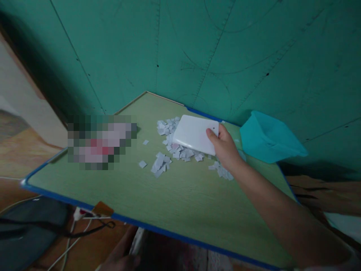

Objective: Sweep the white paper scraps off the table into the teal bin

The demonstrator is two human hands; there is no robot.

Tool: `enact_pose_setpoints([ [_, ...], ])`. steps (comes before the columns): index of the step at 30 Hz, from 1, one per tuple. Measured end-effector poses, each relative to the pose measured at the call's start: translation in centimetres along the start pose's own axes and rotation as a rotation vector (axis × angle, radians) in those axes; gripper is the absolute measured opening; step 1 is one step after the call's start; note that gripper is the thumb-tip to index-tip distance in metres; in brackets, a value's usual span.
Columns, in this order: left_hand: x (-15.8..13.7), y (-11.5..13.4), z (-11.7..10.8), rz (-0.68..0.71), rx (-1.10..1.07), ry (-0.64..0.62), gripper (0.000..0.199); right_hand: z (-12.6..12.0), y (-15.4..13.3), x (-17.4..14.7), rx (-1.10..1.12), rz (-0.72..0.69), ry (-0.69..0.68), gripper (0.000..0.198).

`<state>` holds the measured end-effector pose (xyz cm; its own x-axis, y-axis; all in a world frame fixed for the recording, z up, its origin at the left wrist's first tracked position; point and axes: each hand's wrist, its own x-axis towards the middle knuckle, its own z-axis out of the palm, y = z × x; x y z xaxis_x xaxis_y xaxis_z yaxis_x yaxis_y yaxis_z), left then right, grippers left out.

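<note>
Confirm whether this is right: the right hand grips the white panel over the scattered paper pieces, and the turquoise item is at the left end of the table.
The side is wrong: in the head view, the turquoise item is at the right end of the table. The right hand does grip the white panel over the scattered paper pieces.

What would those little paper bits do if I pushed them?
The paper bits would probably slide and scatter, since they lie loose in heaps. They look small and thin, so each is likely very light and easily bent.
</note>
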<state>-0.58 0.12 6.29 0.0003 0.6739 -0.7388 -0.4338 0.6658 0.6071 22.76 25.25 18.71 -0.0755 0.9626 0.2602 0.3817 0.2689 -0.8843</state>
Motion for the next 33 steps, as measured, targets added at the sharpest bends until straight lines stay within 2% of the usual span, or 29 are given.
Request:
enact_pose_setpoints([
  [2,0.2,-0.2,0.0,0.04,-0.012,0.009,0.085,0.2,0.0,0.3,0.025,0.021,-0.023,0.026],
  [6,0.4,-0.4,0.1,0.092,-0.035,-0.061,0.081,0.2,-0.2,0.5,0.099,0.071,-0.056,0.023],
  [10,0.9,-0.5,0.4,0.116,-0.038,-0.091,0.077,-0.1,-0.3,0.4,0.085,0.094,-0.097,0.026],
  [17,1.7,-0.5,0.4,0.173,0.03,-0.022,0.074,-0.6,0.1,1.1,0.111,0.046,-0.033,0.028],
  [21,2.2,-1.2,-0.3,0.157,0.009,-0.075,0.071,-0.3,0.2,1.6,0.131,0.08,-0.05,0.023],
  [27,3.9,-3.1,-2.0,0.245,0.007,-0.108,0.061,-0.1,0.1,1.5,0.152,0.118,-0.09,0.019],
  [31,3.5,-2.5,-1.4,0.191,-0.013,-0.203,0.07,-0.2,-0.4,1.1,0.183,0.148,-0.136,0.02],
  [33,3.0,-1.8,-0.9,0.161,-0.007,-0.209,0.072,-0.2,-0.7,0.8,0.193,0.164,-0.158,0.022],
])
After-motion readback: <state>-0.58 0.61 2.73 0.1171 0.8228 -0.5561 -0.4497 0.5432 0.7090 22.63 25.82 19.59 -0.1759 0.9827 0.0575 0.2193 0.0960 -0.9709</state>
